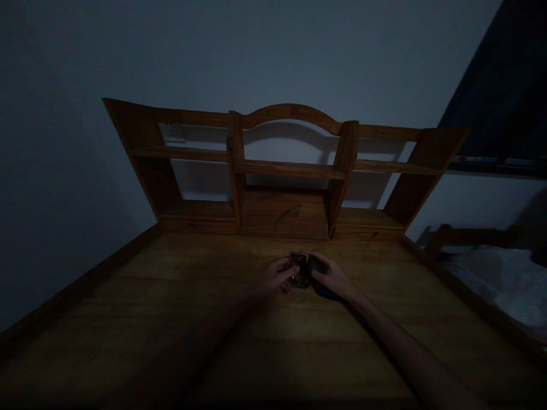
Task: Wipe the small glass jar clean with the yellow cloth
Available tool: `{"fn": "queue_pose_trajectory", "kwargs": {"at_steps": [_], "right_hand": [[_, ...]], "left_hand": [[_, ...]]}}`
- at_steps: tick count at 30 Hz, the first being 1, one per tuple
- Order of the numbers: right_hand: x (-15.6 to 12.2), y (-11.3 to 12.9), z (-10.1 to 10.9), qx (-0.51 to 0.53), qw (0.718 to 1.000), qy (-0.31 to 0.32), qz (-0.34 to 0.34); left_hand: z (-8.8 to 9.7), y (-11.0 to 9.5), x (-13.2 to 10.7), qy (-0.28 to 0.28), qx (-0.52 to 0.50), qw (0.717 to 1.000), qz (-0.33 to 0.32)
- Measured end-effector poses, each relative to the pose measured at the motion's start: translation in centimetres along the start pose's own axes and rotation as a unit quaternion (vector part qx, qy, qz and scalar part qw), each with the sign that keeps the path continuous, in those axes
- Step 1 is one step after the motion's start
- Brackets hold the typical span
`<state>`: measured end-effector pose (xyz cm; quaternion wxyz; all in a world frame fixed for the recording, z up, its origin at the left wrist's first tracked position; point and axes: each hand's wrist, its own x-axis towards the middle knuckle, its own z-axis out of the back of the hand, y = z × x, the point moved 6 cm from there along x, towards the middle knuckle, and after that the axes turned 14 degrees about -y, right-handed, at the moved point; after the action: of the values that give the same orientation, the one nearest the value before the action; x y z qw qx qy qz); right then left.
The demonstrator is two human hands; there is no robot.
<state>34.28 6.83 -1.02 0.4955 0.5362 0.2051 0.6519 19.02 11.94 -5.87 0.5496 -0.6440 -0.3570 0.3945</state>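
Note:
The scene is very dim. Both hands meet over a small dark object [301,271] lying on the wooden desk [171,307], a little in front of the shelf unit. My left hand [278,275] has its fingers curled against the object's left side. My right hand [330,275] covers its right side with bent fingers. The object looks black with a glossy patch and a hint of yellow at its top; I cannot make out what it is.
A wooden hutch [290,171] with open shelves stands at the desk's back against a pale wall. Raised wooden rails run along the desk's left and right edges. To the right are a bed with pale bedding [504,279] and a dark curtain.

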Motion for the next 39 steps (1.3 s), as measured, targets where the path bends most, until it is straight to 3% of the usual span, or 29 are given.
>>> {"fn": "queue_pose_trajectory", "kwargs": {"at_steps": [4,7,14,19,22,28,33,39], "right_hand": [[-0.3,0.7,-0.3,-0.130,0.988,-0.052,0.058],[-0.5,1.0,-0.2,-0.164,0.981,-0.073,0.072],[-0.2,-0.1,0.8,-0.128,0.987,-0.089,0.029],[0.2,-1.1,0.8,-0.019,0.999,-0.022,-0.036],[0.1,-0.8,0.4,0.017,0.999,0.009,-0.030],[-0.3,0.6,-0.1,-0.086,0.994,-0.044,0.045],[-0.5,0.8,0.0,-0.144,0.985,-0.080,0.055],[-0.9,0.5,0.5,-0.164,0.980,-0.062,0.090]], "left_hand": [[-0.1,0.0,-0.2,0.019,0.043,0.998,-0.043],[-0.1,0.4,-0.1,0.024,0.046,0.997,-0.049],[-0.2,0.9,0.3,0.023,0.008,0.999,-0.024],[0.0,1.1,0.3,0.031,-0.002,0.999,-0.024],[0.0,1.3,0.3,0.038,0.005,0.999,-0.032],[-0.3,0.7,-0.2,0.049,0.014,0.997,-0.049],[-0.5,-0.2,-0.9,0.045,0.006,0.997,-0.057],[-0.6,-0.7,-1.3,0.046,0.017,0.997,-0.056]]}}
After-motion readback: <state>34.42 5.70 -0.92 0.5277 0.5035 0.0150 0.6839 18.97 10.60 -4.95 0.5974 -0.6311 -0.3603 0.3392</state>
